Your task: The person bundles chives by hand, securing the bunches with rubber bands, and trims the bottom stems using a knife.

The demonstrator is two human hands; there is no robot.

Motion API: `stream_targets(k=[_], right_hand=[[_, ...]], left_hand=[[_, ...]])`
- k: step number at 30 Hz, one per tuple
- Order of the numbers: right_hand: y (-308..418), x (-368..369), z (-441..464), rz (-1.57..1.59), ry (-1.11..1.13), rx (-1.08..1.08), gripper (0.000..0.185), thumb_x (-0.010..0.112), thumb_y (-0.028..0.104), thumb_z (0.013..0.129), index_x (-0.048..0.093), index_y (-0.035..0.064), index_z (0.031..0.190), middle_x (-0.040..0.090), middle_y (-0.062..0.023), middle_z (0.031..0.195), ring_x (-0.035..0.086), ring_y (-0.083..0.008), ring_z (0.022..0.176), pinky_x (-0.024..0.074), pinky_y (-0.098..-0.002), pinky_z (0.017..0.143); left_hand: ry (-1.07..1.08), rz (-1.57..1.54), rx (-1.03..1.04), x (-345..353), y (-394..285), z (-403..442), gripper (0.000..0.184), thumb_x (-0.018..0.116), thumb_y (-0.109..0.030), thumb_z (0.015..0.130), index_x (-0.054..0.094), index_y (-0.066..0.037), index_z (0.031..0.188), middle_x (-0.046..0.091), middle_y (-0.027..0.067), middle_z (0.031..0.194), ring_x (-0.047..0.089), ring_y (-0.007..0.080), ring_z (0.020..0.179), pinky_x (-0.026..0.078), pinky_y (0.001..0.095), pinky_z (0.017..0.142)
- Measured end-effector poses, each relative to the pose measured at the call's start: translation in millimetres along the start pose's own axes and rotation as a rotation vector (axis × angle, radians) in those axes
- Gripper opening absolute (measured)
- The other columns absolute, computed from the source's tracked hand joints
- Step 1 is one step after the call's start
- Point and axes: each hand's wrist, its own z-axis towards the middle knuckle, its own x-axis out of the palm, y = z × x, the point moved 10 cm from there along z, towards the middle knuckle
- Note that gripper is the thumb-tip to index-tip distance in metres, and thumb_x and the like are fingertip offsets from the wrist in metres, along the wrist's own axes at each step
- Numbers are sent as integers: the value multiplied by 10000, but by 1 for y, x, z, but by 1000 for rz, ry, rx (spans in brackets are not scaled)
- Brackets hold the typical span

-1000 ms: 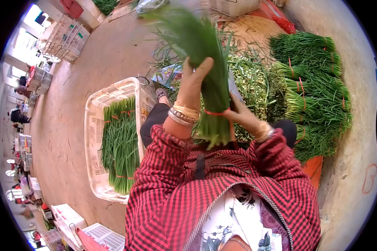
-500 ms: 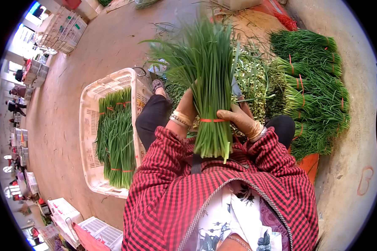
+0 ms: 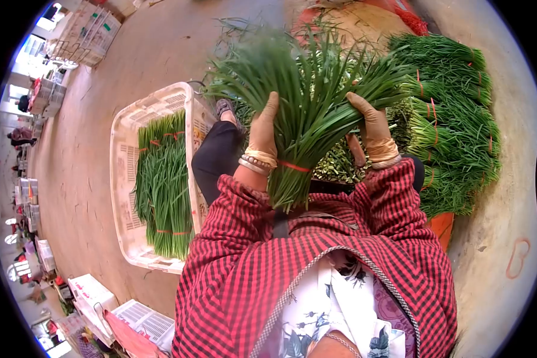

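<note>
The item under inspection is a large bunch of long, flat, dark green leaves (image 3: 301,128), bound low on the stems by a thin red band (image 3: 295,165). The band sits slightly aslant. Below it the stems form a compact bundle, with lighter green cut ends towards the person; above it the leaves fan broadly, one spread to the upper left, another to the right. Some upper tips are blurred. The bunch is held above the lap, between the knees. The left hand (image 3: 264,128) grasps its left side, thumb raised against the leaves; the right hand (image 3: 373,122) holds the right-hand spread, thumb laid over it. Similar banded green bunches (image 3: 164,185) lie inside a white slatted plastic crate (image 3: 122,197) on the left; more banded bunches (image 3: 450,125) are piled beside the wall.
</note>
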Motion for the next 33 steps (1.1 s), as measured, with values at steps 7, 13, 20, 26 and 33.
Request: stream_targets(k=[7,13,20,26,33], right_hand=[[-2,-18,-2,-18,-98,45,372,752,93,832,553,43,1143,633,-50,949,650,-203,857,564,-347,728],[18,-43,12,-527,-43,1,476,769,269,847,565,11,1191,622,-40,1031,592,-147,924,486,-285,822],[106,38,-34,-667,119,-489,376,700,189,909,583,30,1230,650,3,866,589,-95,777,487,-234,696],[67,95,-32,-1130,303,-423,198,657,176,929,661,32,1065,580,17,636,544,-71,563,450,-213,533],[57,76,-31,-1271,468,-610,100,656,182,904,660,96,955,628,-120,686,639,-260,595,480,-332,526]], left_hand=[[14,150,-3,17,10,-17,536,646,-463,907,603,-11,1191,690,100,1036,687,233,847,573,345,753],[0,253,103,22,-1,-24,644,676,-484,881,545,28,1249,651,117,1101,664,219,909,561,329,775],[-88,407,136,25,-6,-37,624,638,-437,929,501,40,1309,584,96,1226,564,179,1061,465,297,913],[47,343,177,38,4,-39,559,616,-393,955,502,20,1314,580,81,1226,554,163,1066,454,293,921],[67,287,164,36,-1,-45,532,624,-374,954,529,40,1274,611,76,1166,580,145,998,482,283,873]])
